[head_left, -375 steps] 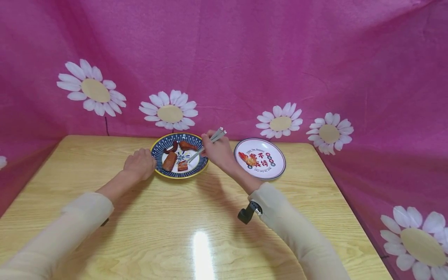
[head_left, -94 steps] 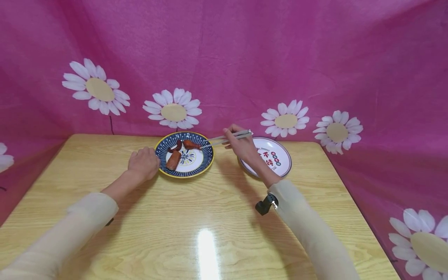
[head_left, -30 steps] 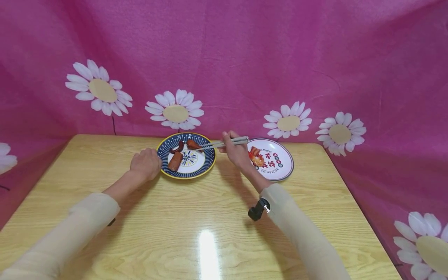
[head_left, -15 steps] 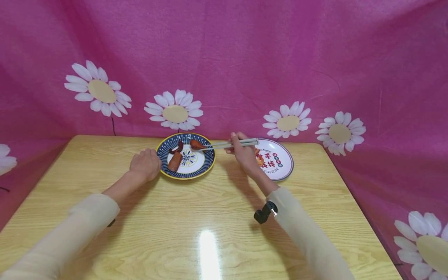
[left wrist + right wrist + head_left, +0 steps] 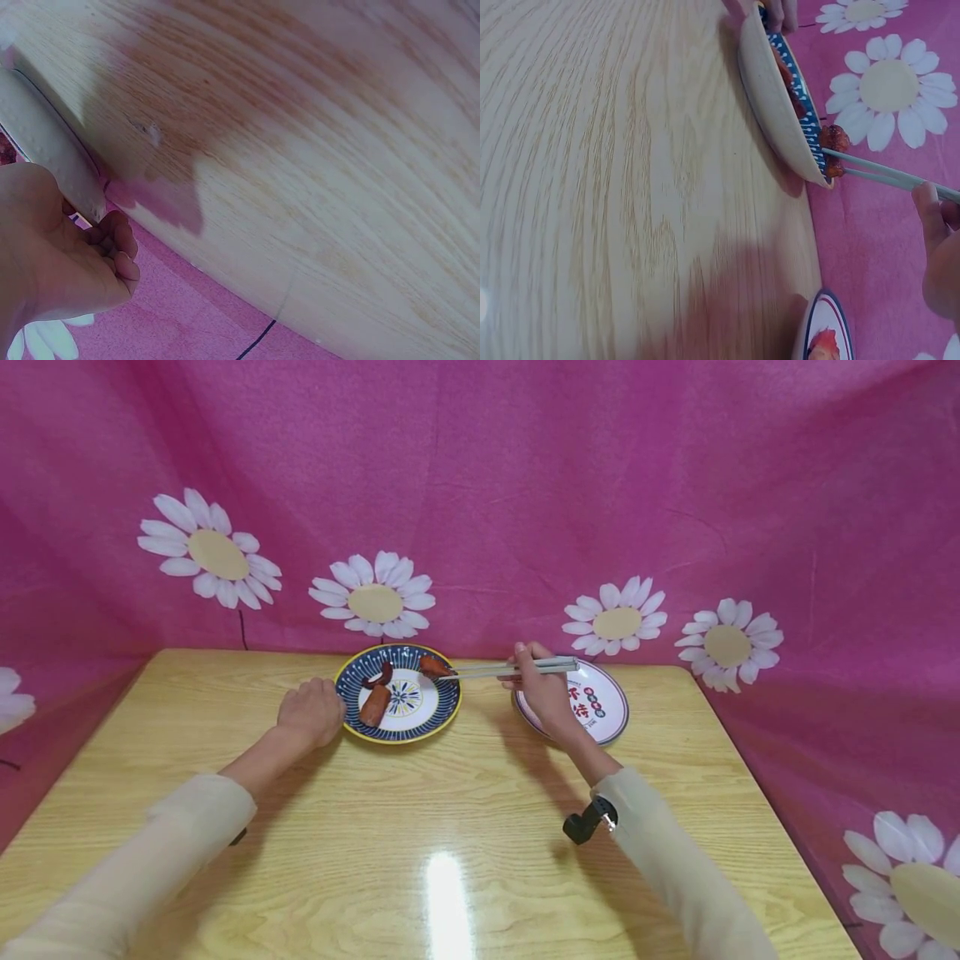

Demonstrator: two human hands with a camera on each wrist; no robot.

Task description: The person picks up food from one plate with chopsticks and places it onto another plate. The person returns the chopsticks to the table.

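Note:
My left hand (image 5: 311, 714) grips the left rim of a blue-patterned plate (image 5: 397, 735) with a yellow edge; in the left wrist view its fingers (image 5: 116, 244) curl at the rim. My right hand (image 5: 545, 693) holds a pair of metal chopsticks (image 5: 517, 669). Their tips pinch a small reddish-brown chicken drumstick (image 5: 433, 667), raised at the plate's right rim in the right wrist view. A brown sausage-like piece (image 5: 375, 706) and a dark red curved piece (image 5: 378, 676) lie on the left of this plate.
To the right stands a white plate (image 5: 611, 714) with red lettering, partly hidden by my right hand. An orange-red food piece (image 5: 825, 345) lies on it in the right wrist view. Behind the wooden table (image 5: 360, 827) hangs a pink flowered cloth (image 5: 480, 485).
The chopsticks have carried the drumstick rightward to the blue plate's rim. Earlier, a reddish block left the blue plate and later showed on the white one. My left hand keeps its hold.

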